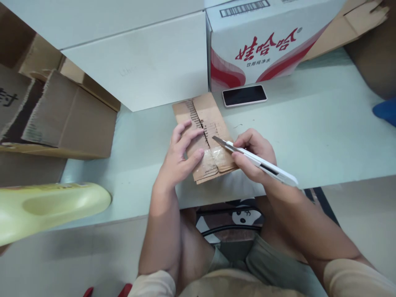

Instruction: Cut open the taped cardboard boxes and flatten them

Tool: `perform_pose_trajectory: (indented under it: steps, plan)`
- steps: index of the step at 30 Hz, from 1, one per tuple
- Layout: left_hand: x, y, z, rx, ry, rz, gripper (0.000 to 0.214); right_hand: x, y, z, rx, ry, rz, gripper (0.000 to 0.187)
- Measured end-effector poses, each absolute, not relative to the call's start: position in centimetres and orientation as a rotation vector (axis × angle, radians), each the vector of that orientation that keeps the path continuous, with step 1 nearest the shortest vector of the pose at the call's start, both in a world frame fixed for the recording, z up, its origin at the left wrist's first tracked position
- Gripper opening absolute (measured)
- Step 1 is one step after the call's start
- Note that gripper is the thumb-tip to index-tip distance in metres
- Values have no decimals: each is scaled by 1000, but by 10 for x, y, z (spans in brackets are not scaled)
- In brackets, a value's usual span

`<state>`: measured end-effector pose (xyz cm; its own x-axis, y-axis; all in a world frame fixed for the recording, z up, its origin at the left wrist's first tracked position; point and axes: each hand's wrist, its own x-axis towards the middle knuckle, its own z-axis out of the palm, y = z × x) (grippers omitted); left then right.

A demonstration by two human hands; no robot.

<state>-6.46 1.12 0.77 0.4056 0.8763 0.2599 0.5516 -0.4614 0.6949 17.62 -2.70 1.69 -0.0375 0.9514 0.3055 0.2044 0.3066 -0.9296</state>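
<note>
A flattened brown cardboard box (213, 111) lies near the front edge of the pale table, with clear tape across its near end and a dark slit along its middle seam. My left hand (182, 152) rests on its left half, fingers spread and laid over the cardboard. In my right hand (255, 154) is a white utility knife (262, 163), gripped between thumb and fingers. Its blade is out and points left, with the tip over the cardboard just right of the seam. Whether the tip touches the cardboard I cannot tell.
Behind the cardboard stand a large white box (148, 70) and a white-and-red water carton (262, 49). A phone (244, 95) lies before the carton. Open brown boxes (83, 119) are at the left, a yellow bottle (62, 206) at front left. Something blue (385, 112) shows at far right.
</note>
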Motion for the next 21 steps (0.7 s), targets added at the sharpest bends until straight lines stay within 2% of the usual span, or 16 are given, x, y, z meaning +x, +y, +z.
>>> perform_pose_trajectory:
  steps: [21]
  plan:
    - [-63,11,6,2163,1216,857,61,178,-31,19,-1091,-1556,782,9]
